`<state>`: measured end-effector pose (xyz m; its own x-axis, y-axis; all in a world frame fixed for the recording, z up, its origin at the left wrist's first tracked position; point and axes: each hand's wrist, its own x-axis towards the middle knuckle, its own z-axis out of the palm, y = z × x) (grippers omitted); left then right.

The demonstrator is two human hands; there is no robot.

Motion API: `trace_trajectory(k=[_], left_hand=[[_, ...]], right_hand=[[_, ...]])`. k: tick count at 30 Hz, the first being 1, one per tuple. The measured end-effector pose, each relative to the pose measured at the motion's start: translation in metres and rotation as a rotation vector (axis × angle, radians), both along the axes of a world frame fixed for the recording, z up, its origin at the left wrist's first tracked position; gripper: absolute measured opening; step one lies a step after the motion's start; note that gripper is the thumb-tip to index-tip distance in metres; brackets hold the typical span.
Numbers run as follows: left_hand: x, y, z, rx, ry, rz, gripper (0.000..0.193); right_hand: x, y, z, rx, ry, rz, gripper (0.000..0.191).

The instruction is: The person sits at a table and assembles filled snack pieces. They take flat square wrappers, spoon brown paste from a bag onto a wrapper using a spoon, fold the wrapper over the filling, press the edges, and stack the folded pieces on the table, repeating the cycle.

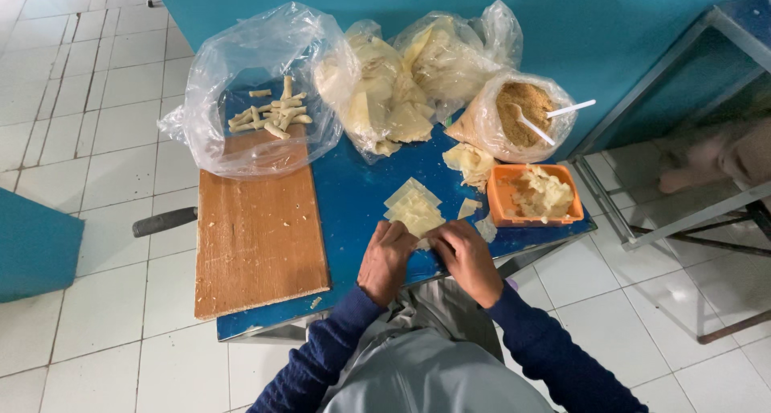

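— Pinching what, those hands?
— Left hand [386, 260] and right hand [466, 256] both grip a pale wrapper [421, 242] at the blue table's [353, 204] near edge, below the wrapper stack [414, 208].

Both hands, the left hand [385, 260] and right hand [468, 258], cover the near edge of the wrappers [414, 210], so whatever the fingertips pinch is hidden. The clear bag [241, 67] blurs the rolls [271, 114] inside. The person's arms run off the bottom edge. The board [257, 236] hides part of the table [353, 196].
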<state>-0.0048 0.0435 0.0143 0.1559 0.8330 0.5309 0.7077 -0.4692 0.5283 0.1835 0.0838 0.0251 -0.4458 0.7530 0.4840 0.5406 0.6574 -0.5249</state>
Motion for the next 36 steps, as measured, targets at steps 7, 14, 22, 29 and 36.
trace_trajectory(k=[7, 14, 22, 29, 36], left_hand=[[0.000, 0.020, -0.004, -0.093, -0.077, -0.022, 0.005], [-0.005, 0.009, 0.002, -0.101, -0.136, -0.115, 0.011], [-0.010, 0.022, 0.004, -0.224, -0.226, -0.150, 0.004], [-0.009, 0.025, 0.000, -0.186, -0.187, -0.140, 0.007], [-0.009, 0.023, -0.004, -0.117, -0.179, -0.126, 0.004]], right_hand=[[-0.007, 0.001, 0.009, 0.073, 0.024, 0.042, 0.015], [-0.002, -0.006, 0.016, 0.128, -0.044, 0.123, 0.013], [0.001, 0.008, 0.013, 0.052, -0.069, 0.176, 0.011], [0.000, 0.022, 0.006, 0.026, -0.052, 0.177, 0.011], [-0.001, 0.012, 0.010, 0.075, -0.099, 0.137, 0.016]])
